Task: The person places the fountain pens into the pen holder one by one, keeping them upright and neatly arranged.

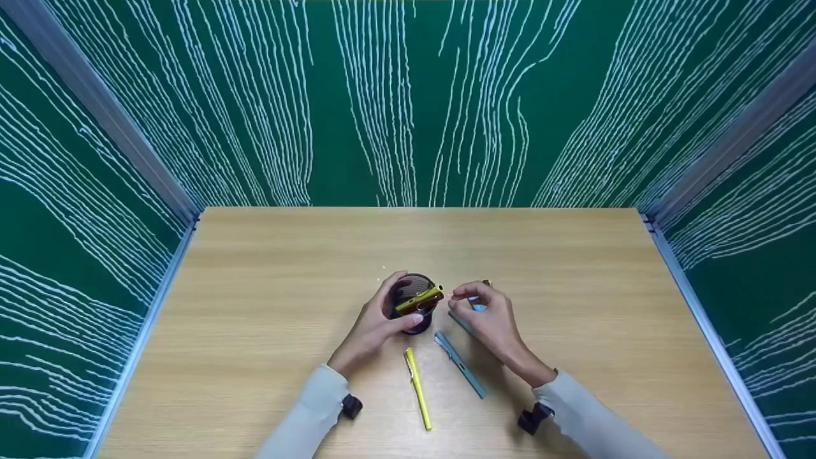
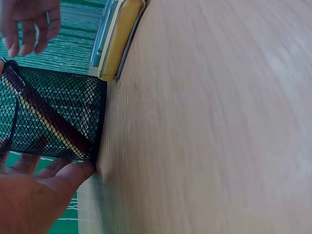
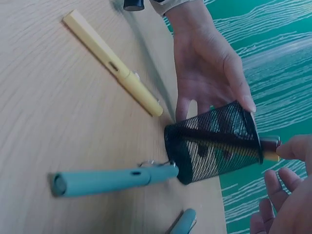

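Note:
My left hand (image 1: 376, 322) grips a black mesh pen cup (image 3: 214, 146) round its side. Inside it lean a yellow pen (image 1: 417, 299) and a dark red pen (image 2: 53, 114), their ends past the rim. My right hand (image 1: 488, 315) is just right of the cup's mouth, fingers loosely bent, thumb near the pen ends in the right wrist view. It looks free of any pen. In front of the cup lie a yellow pen (image 1: 417, 389) and a teal pen (image 1: 460, 364). Another teal pen (image 1: 460, 323) and a blue pen (image 1: 476, 304) are partly hidden by my right hand.
The wooden table (image 1: 268, 274) is bounded by green panels (image 1: 440, 102) with wavy white lines at the back and both sides. Beyond my right hand, a small orange-brown end (image 1: 487, 282) shows. A black wrist device (image 1: 535, 417) sits at my right sleeve.

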The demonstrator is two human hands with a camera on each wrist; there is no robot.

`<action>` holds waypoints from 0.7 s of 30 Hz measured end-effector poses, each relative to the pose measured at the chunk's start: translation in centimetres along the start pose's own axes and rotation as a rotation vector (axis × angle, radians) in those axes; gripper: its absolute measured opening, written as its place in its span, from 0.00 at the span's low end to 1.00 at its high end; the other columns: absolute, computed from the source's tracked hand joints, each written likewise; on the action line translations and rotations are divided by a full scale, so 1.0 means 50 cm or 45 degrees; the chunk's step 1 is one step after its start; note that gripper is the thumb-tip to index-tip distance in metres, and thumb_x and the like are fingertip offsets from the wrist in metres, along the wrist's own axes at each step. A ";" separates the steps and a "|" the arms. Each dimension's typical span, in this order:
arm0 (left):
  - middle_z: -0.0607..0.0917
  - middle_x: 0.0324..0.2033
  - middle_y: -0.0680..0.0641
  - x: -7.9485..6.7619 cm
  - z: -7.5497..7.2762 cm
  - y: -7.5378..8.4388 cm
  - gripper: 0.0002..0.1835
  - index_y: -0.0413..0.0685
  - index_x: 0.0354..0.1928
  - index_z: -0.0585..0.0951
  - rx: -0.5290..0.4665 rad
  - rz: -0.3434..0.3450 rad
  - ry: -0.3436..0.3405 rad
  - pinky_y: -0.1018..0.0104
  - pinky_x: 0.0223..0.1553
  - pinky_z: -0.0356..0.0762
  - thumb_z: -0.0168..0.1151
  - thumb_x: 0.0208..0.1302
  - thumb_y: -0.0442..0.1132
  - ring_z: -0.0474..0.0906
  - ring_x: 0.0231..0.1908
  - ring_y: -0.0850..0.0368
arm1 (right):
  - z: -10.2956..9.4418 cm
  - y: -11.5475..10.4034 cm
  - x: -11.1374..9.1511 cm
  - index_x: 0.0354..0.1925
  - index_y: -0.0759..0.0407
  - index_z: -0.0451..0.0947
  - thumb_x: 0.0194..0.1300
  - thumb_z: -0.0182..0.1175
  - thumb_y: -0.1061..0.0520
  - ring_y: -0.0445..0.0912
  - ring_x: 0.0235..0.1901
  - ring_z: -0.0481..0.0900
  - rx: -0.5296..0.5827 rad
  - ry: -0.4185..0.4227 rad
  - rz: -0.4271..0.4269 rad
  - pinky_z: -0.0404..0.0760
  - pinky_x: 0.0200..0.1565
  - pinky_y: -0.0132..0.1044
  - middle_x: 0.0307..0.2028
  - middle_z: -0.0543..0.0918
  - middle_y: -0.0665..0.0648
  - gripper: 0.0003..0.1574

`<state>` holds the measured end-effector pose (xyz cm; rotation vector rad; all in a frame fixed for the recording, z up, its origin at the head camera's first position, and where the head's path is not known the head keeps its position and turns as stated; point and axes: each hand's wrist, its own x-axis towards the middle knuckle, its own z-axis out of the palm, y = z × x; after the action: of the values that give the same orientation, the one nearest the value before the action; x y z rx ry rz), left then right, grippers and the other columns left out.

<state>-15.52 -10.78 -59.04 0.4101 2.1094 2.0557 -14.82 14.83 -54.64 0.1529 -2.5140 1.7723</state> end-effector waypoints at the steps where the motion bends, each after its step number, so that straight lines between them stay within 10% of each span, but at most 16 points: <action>1: 0.76 0.75 0.40 0.000 0.000 0.000 0.48 0.55 0.85 0.65 -0.017 -0.005 -0.007 0.45 0.80 0.62 0.79 0.67 0.38 0.71 0.76 0.40 | -0.003 0.004 -0.001 0.46 0.62 0.90 0.67 0.76 0.63 0.49 0.49 0.85 -0.011 0.002 0.005 0.82 0.60 0.54 0.43 0.92 0.53 0.09; 21: 0.74 0.77 0.41 -0.004 0.000 0.001 0.50 0.54 0.87 0.62 -0.037 -0.037 -0.028 0.45 0.81 0.61 0.79 0.68 0.39 0.69 0.77 0.42 | -0.078 0.110 0.005 0.50 0.69 0.87 0.68 0.76 0.65 0.60 0.52 0.86 -0.209 0.063 0.035 0.88 0.56 0.46 0.51 0.84 0.65 0.14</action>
<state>-15.34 -10.84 -58.99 0.3939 2.0583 2.0538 -15.71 20.33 -58.43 0.0655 -2.6233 1.5495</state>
